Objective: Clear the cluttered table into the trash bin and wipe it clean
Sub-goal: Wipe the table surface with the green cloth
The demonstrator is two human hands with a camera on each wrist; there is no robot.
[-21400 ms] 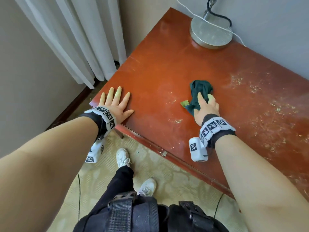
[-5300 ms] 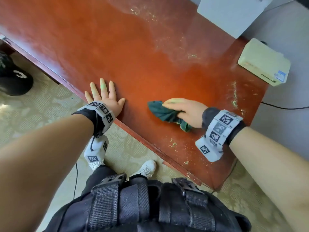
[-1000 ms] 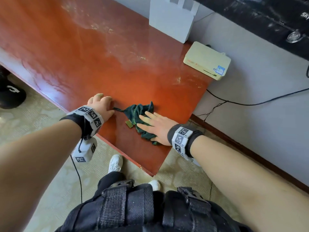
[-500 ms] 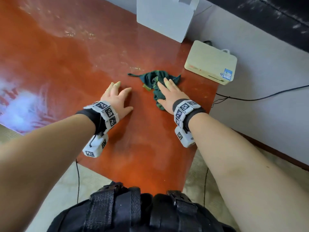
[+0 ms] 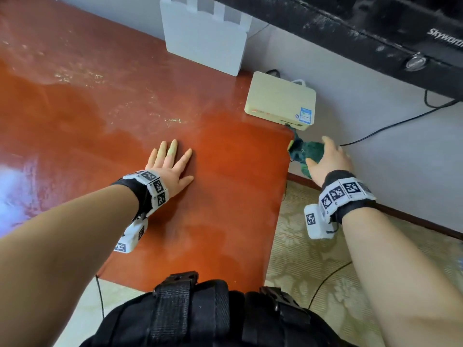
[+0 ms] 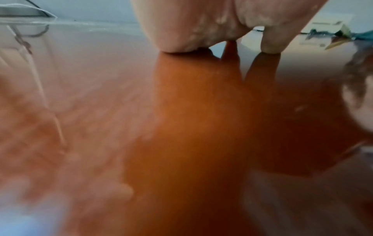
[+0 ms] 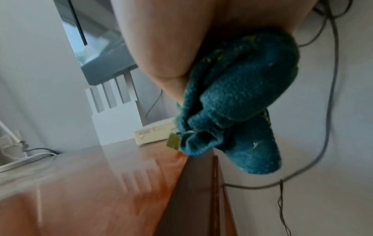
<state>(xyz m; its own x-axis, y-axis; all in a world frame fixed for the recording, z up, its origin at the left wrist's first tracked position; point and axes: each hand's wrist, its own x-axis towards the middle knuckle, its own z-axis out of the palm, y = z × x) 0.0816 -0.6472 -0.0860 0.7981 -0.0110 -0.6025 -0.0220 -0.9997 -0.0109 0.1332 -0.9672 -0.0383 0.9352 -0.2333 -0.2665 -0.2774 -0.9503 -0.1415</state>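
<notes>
Red-brown wood makes up the table (image 5: 105,101), the biggest thing in view, shiny, with pale crumbs left near its back edge. A white box (image 5: 204,38) stands at the back edge, and a cream box (image 5: 278,98) sits on the back right corner. The left hand (image 5: 170,169) lies flat on the table near the right edge, fingers straight and spread, holding nothing. The right hand (image 5: 328,159) is just past the right edge, out over the floor, with its fingers curled round the green cloth (image 7: 236,89) — a bunched-up lump. The cloth hangs long-ways down from the hand, with its loose end and small yellow tag (image 7: 173,141) pointing at the table's right edge near the back corner. What could go wrong? I think the dirt on the cloth could fall on the carpet, since no bin shows under it. The hanging end could also snag the black wire (image 5: 390,123) by the wall — or bump the cream box.
</notes>
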